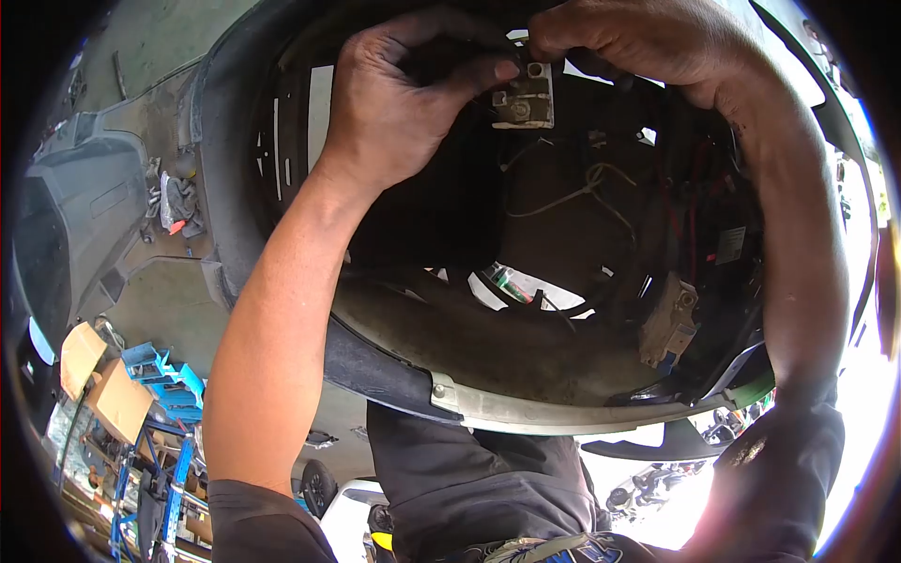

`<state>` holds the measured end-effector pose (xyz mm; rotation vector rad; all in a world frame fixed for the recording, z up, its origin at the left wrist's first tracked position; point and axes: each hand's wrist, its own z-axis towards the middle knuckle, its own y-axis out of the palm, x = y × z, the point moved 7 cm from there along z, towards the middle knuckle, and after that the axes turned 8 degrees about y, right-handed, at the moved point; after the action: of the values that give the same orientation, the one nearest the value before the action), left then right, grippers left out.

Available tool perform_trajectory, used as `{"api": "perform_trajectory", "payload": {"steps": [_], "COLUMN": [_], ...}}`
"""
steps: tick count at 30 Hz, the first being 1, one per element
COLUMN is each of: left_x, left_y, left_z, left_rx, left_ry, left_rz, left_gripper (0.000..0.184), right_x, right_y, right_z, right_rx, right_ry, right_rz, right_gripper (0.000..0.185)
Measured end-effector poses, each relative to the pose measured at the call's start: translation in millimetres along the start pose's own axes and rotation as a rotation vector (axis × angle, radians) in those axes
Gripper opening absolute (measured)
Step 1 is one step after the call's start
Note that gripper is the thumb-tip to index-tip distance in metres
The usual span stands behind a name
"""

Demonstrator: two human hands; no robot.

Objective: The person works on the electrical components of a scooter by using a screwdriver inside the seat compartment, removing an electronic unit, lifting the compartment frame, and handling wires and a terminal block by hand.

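A small, dirty metal bracket (pixel 524 105) with a square hole hangs at the top centre, inside a dark vehicle cavity. My left hand (pixel 404 89) is at its left, fingers bent and closed, the thumb tip close to the bracket's upper left edge. On the other side my right hand (pixel 624 42) is curled in at the upper right of the bracket, its fingertips partly hidden. What either hand grips is too dark to make out. Below the bracket a thin pale wire (pixel 587 188) lies looped against a dark panel.
The cavity's curved metal rim (pixel 535 413) runs below my arms. A worn metal part (pixel 669 324) sits at lower right inside it. Grey trim panels (pixel 89 206) lie at left. Cardboard boxes (pixel 120 399) and a blue rack (pixel 172 493) stand at lower left.
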<state>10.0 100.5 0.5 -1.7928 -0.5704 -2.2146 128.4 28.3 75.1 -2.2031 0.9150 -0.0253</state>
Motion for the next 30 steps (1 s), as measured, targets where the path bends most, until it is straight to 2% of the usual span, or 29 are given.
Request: {"api": "perform_trajectory", "payload": {"steps": [2,5,8,11,13,14,16,19,20,21,23,27,30], "left_x": [1.6,-2.2,1.1,3.4,7.8,6.3,1.4,-5.5,-2.4,1.5,-0.4,0.3,5.4], "left_y": [-1.7,-2.8,-1.3,-2.2,-1.7,-2.3,-1.7,-1.5,-1.4,-1.7,-5.5,-3.1,2.6], "left_z": [0.0,-2.2,-4.3,-3.5,-2.1,-2.2,-3.0,-4.9,-4.7,-4.6,-5.9,-6.6,-3.7], "left_rx": [-0.008,0.005,0.032,0.016,-0.009,-0.012,-0.018,0.016,-0.005,-0.026,-0.054,-0.074,-0.039], "left_ry": [-0.007,-0.034,-0.059,-0.015,0.037,-0.027,-0.091,-0.042,0.034,0.112,0.112,0.057,0.027], "left_rz": [0.072,0.101,0.058,0.089,0.123,0.145,0.168,0.07,0.096,0.124,0.144,0.105,0.052], "left_gripper": [0.019,0.019,0.019,0.018,0.018,0.017,0.016,0.019,0.018,0.017,0.02,0.021,0.02], "right_x": [3.2,-9.1,-2.4,1.9,6.5,2.7,-12.8,-9.9,-4.8,-5.6,-7.1,-2.7,-8.3], "right_y": [5.8,1.8,5.4,3.7,10.7,11.1,-3.1,-8.4,-3.5,-1.3,-7.7,-11.8,-8.8], "right_z": [0.7,-9.9,-0.2,-5.2,7.3,4.8,-17.6,-26.6,-28.2,-27.4,-26.4,-23.1,-21.7], "right_rx": [-0.038,0.03,-0.045,-0.031,0.102,0.15,0.072,-0.09,-0.132,0.011,0.156,-0.071,-0.108], "right_ry": [-0.077,-0.221,-0.105,-0.066,-0.249,-0.308,-0.124,0.16,0.235,0.148,0.061,0.221,0.353], "right_rz": [-0.352,-0.36,-0.439,-0.235,-0.416,-0.476,-0.238,0.038,0.103,0.072,0.046,0.09,0.05], "right_gripper": [0.028,0.027,0.026,0.024,0.022,0.022,0.023,0.025,0.025,0.026,0.027,0.029,0.03]}}
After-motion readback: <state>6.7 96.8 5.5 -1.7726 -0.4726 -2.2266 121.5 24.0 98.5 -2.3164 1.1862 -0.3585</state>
